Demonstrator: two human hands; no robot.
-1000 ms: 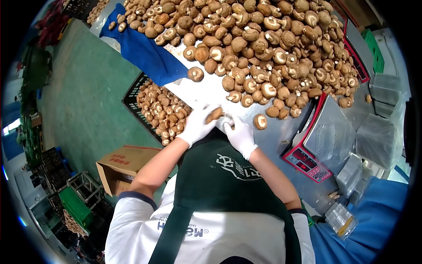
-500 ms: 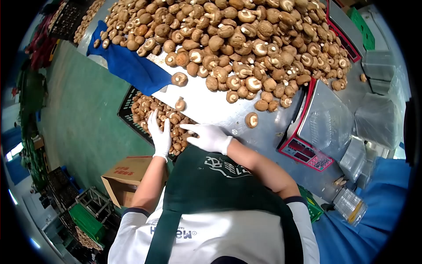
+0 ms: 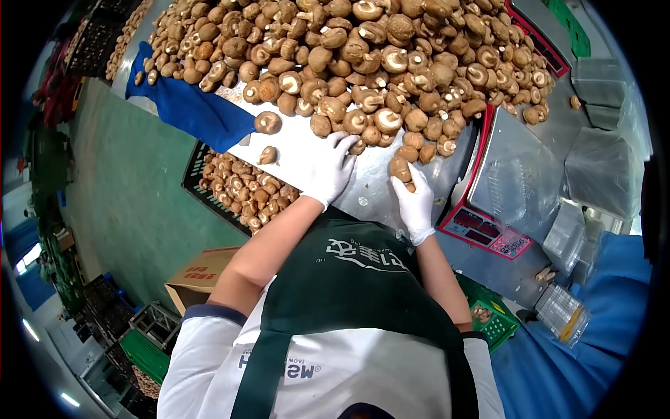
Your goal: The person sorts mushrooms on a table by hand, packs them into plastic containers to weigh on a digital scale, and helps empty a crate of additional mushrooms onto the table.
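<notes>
My left hand [image 3: 331,172], in a white glove, is at the near edge of a big pile of brown mushrooms [image 3: 363,52]. Its fingers are apart and reach a mushroom [image 3: 358,147] at that edge. My right hand [image 3: 416,204], gloved too, grips a brown mushroom [image 3: 400,167] between thumb and fingers, low over the metal table [image 3: 363,192]. Part of that mushroom is hidden by the fingers. Two loose mushrooms, one [image 3: 268,122] by the blue cloth [image 3: 195,105] and one [image 3: 268,155] nearer me, lie left of my left hand.
A black crate [image 3: 192,174] of smaller mushrooms stands below the table's left edge. On the right are a red-framed scale [image 3: 488,234] and stacked clear plastic trays [image 3: 604,174]. A cardboard box [image 3: 199,276] and a green crate [image 3: 499,328] flank me.
Both hands have left the crate and moved right over the table. My right hand has taken hold of a loose mushroom. My left hand has reached the pile's edge.
</notes>
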